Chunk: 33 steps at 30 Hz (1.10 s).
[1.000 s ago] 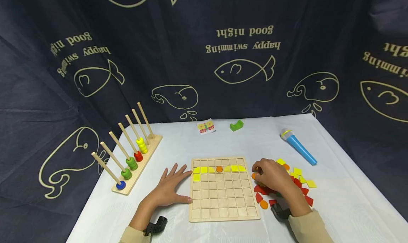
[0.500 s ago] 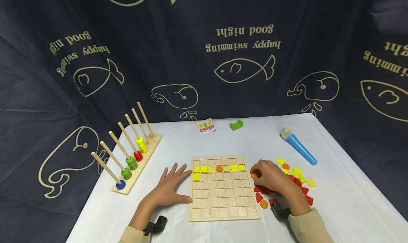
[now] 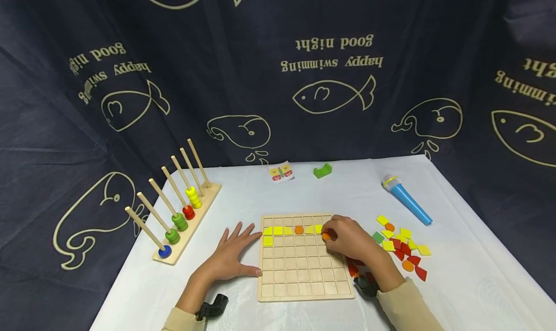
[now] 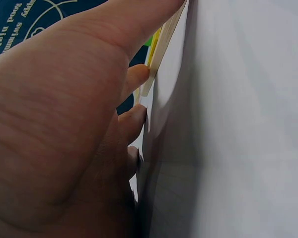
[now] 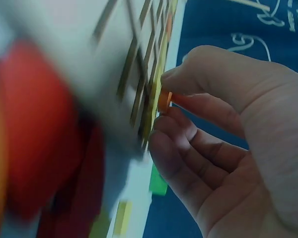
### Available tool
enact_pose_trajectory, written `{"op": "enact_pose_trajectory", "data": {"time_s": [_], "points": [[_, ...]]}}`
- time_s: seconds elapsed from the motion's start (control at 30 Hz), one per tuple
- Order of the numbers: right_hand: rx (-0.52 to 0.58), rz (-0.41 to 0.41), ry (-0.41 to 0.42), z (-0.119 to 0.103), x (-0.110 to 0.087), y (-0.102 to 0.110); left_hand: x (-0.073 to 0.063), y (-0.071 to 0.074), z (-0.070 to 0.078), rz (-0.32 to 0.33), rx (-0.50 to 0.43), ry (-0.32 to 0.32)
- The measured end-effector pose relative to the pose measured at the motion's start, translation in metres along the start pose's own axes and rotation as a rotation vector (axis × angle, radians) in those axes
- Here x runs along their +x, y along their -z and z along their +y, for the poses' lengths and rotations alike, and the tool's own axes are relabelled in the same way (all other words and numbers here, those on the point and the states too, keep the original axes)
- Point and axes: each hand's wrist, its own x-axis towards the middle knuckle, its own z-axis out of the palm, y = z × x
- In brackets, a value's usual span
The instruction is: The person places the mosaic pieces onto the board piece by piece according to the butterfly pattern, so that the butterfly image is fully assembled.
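Note:
A wooden grid board (image 3: 304,263) lies mid-table, its second row holding yellow pieces and an orange disc (image 3: 298,230); one yellow square (image 3: 268,241) sits in the row below at the left. My left hand (image 3: 230,258) is spread flat, thumb and fingertips touching the board's left edge. Over the board's upper right, my right hand (image 3: 349,237) pinches an orange round piece (image 3: 326,236) between thumb and fingers. The right wrist view also shows that orange piece (image 5: 164,100) at the fingertips, close to the board's surface.
Loose yellow, red, orange and green pieces (image 3: 399,244) lie right of the board, partly behind the right arm. A bead abacus (image 3: 187,225) stands left. A toy microphone (image 3: 408,200), a green block (image 3: 322,171) and a butterfly card (image 3: 281,172) lie farther back.
My right hand has moved left from the loose pieces to over the board, carrying the orange round piece. More loose pieces, including a green one, are uncovered. The left hand stays put.

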Motion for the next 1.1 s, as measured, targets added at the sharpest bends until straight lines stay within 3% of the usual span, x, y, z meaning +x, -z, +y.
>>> {"op": "enact_pose_trajectory", "data": {"time_s": [0.27, 0.67, 1.1], "points": [[-0.011, -0.013, 0.118, -0.027, 0.02, -0.013, 0.0, -0.001, 0.0, 0.003, 0.005, 0.009], [-0.036, -0.061, 0.184, -0.057, 0.045, -0.036, 0.0, -0.002, -0.002, 0.003, 0.009, 0.008], [-0.017, -0.079, 0.214, -0.072, 0.056, -0.051, -0.001, -0.001, -0.002, -0.005, 0.008, -0.005]]}}
